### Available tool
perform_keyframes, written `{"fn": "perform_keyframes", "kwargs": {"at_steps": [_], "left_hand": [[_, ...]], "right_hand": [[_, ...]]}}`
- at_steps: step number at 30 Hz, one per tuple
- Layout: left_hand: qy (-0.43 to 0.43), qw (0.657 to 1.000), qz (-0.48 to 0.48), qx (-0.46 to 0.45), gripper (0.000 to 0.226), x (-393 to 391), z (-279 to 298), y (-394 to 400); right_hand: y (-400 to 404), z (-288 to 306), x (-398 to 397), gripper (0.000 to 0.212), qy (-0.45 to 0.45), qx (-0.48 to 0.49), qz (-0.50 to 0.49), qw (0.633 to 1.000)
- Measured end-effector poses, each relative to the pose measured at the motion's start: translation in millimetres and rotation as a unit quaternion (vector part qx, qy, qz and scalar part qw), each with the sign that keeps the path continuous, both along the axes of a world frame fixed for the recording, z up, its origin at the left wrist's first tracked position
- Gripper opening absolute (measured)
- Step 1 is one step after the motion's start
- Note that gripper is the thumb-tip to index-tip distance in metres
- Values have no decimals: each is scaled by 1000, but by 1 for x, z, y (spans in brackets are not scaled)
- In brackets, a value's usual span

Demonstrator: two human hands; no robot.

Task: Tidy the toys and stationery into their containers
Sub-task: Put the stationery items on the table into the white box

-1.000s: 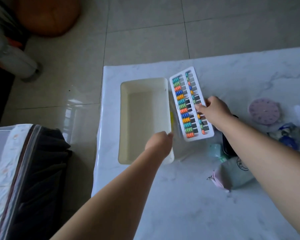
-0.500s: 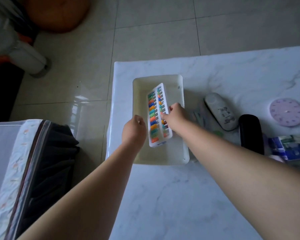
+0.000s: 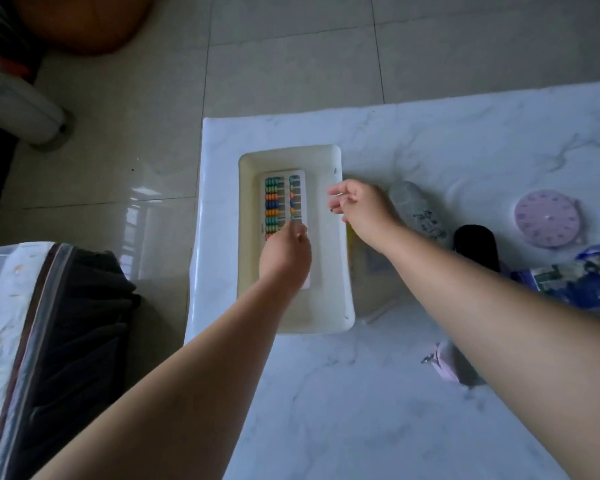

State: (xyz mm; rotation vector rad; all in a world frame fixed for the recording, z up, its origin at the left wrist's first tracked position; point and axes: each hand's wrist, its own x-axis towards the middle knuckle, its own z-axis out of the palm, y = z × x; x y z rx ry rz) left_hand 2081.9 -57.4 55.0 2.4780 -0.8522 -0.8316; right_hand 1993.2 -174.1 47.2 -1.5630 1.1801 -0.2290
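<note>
one abacus (image 3: 280,202) in bin (image 3: 329,306)

White marbled surface (image 3: 378,393) carries: cream bin (image 3: 329,306) near its left edge; grey case (image 3: 417,209), black case (image 3: 476,247), lilac clock face (image 3: 547,218), blue packet (image 3: 582,282) and pink pouch (image 3: 447,367) to the right.
</note>
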Motion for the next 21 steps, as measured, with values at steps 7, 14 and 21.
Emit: {"fn": "perform_keyframes", "kwargs": {"at_steps": [7, 14, 21], "left_hand": [[-11, 999, -32, -4, 34, -46, 2, -54], [-99, 993, -41, -48, 37, -83, -11, -81], [73, 994, -43, 70, 35, -131, -26, -113]], "right_hand": [[-57, -19, -84, 38, 317, -144, -48, 936], [-71, -48, -123, 65, 378, -79, 53, 921], [-81, -43, -126, 53, 307, 67, 34, 949]]}}
